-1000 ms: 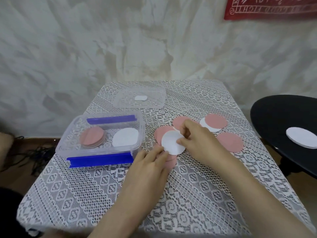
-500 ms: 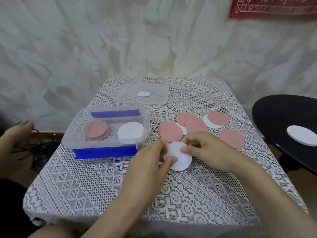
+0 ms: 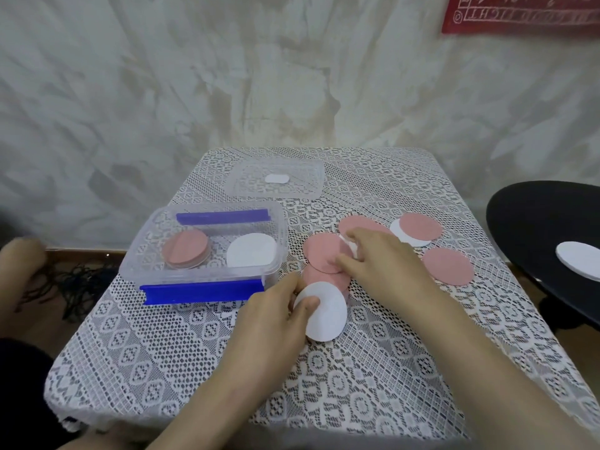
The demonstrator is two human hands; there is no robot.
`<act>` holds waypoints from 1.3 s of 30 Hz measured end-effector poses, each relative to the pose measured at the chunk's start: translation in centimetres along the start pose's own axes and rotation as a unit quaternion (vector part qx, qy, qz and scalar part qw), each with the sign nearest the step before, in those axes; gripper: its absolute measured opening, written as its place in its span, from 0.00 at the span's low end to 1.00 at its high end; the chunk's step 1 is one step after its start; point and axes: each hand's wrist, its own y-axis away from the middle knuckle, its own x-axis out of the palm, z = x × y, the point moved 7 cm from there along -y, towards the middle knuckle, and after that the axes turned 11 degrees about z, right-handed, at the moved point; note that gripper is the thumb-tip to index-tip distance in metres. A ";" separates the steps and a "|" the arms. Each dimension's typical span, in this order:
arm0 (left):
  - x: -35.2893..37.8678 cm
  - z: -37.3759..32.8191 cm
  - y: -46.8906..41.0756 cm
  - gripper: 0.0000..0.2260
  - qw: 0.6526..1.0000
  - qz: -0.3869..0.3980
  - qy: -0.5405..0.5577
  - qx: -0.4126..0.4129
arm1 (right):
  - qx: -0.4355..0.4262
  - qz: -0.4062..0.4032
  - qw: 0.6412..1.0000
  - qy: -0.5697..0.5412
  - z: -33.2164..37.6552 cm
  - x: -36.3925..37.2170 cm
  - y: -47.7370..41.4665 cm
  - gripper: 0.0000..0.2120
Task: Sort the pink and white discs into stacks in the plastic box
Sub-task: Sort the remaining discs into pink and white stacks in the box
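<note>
Head view: left hand [image 3: 272,316] pinches white disc [image 3: 328,315] by its edge, thumb on top, just beside plastic box [image 3: 139,254]; likely bound for the white stack [image 3: 251,250]. Right hand [image 3: 380,264] fingers curl onto loose pink discs [image 3: 321,251], apparently freeing another; grip unclear.
</note>
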 end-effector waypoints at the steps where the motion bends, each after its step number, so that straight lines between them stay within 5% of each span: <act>1: 0.0 0.1 0.0 0.07 1.000 0.001 0.000 -0.001 | 0.010 0.007 1.000 0.022 0.2 0.4 -0.3 0.23; 13: -0.9 0.6 0.1 0.08 1.000 -0.018 0.024 0.008 | 0.005 -0.018 0.990 -0.138 -1.4 0.4 0.2 0.10; 19: -1.1 0.5 0.5 0.09 0.998 -0.017 0.059 0.005 | -0.062 0.038 0.930 -0.361 -1.9 0.0 1.6 0.09; 25: -0.6 -0.1 0.7 0.09 0.988 0.006 0.152 0.010 | -0.108 0.141 0.931 -0.320 -0.1 1.9 3.0 0.05; 33: 0.0 0.0 0.4 0.04 0.985 0.037 0.170 0.017 | -0.113 0.112 0.946 -0.283 0.2 1.8 2.0 0.14; 39: 0.0 0.7 0.2 0.04 0.987 0.033 0.155 0.000 | -0.034 -0.005 0.994 -0.099 -0.8 0.2 0.1 0.14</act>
